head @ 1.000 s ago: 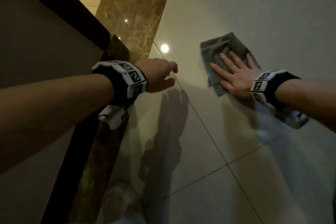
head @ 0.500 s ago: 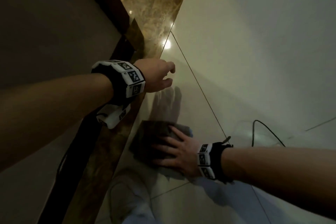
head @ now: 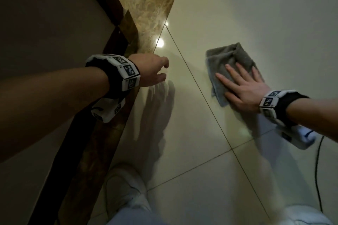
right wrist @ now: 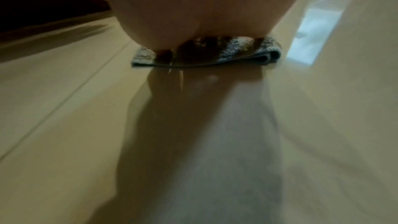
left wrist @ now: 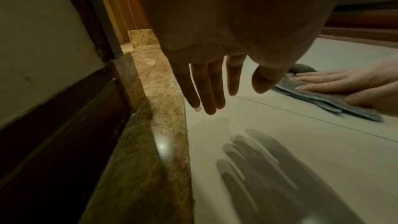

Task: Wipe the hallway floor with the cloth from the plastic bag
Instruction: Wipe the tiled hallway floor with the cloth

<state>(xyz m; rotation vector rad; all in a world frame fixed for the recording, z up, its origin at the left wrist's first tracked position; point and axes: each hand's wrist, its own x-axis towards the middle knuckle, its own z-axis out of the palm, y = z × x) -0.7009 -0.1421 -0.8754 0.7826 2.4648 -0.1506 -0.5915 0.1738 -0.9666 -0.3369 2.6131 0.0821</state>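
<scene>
A folded grey cloth [head: 225, 60] lies flat on the pale tiled floor [head: 201, 142] at the right. My right hand [head: 243, 86] presses on it with straight, spread fingers, covering its near half. The left wrist view shows the same cloth [left wrist: 336, 101] under that hand [left wrist: 344, 84]. In the right wrist view the palm hides most of the cloth [right wrist: 237, 48]. My left hand [head: 153, 73] hovers above the floor by the marble strip, fingers loosely extended [left wrist: 206, 91] and holding nothing.
A brown marble border [head: 146, 5] runs along a dark wooden skirting [head: 109, 2] and wall on the left. A black cable [head: 318, 170] trails over the floor at the lower right. My white shoe [head: 124, 188] and pale trouser legs are at the bottom.
My right hand has slid the cloth from near my feet out to the right and away from me, back to about where it was a second ago. The left hand has stayed put.
</scene>
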